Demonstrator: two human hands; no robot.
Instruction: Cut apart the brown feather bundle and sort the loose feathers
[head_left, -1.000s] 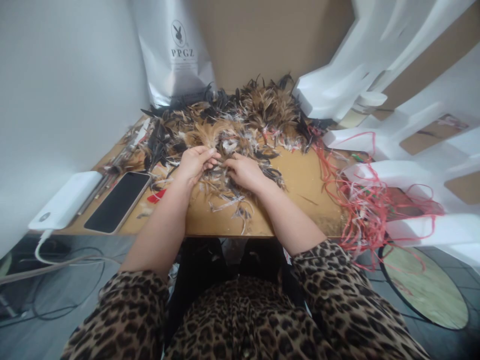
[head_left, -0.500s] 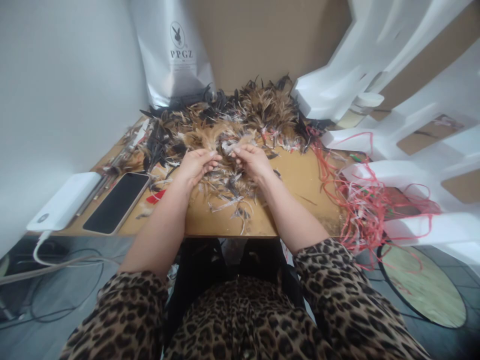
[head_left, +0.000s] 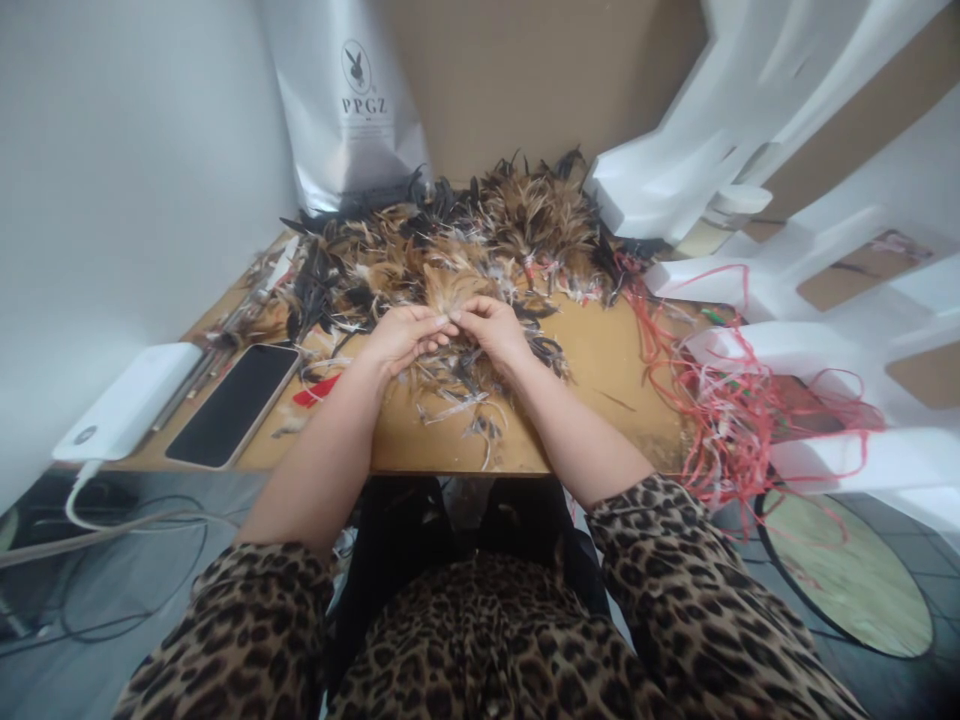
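Observation:
A small fan of golden-brown feathers point(head_left: 448, 287) stands up from between my fingertips. My left hand point(head_left: 409, 337) pinches its lower end. Close against it, my right hand point(head_left: 491, 328) is also closed in a pinch at the base of the same feathers; the exact grip is partly hidden by the fingers. Behind both hands spreads a heap of brown and black feathers point(head_left: 540, 215). Loose feather scraps point(head_left: 457, 385) lie on the wooden table point(head_left: 607, 385) beneath my wrists.
Left of my arms lie a phone point(head_left: 234, 405), a white power bank point(head_left: 127, 400) with a cable, and a red piece point(head_left: 313, 391). Tangled pink-red strings point(head_left: 739, 420) hang over the right side by white plastic parts point(head_left: 832, 455). A silver bag point(head_left: 352, 130) stands behind.
My right hand has moved left, and the two hands have come together. The golden-brown feathers now show as one fan at the fingertips; the whitish tuft by my right fingers is no longer visible.

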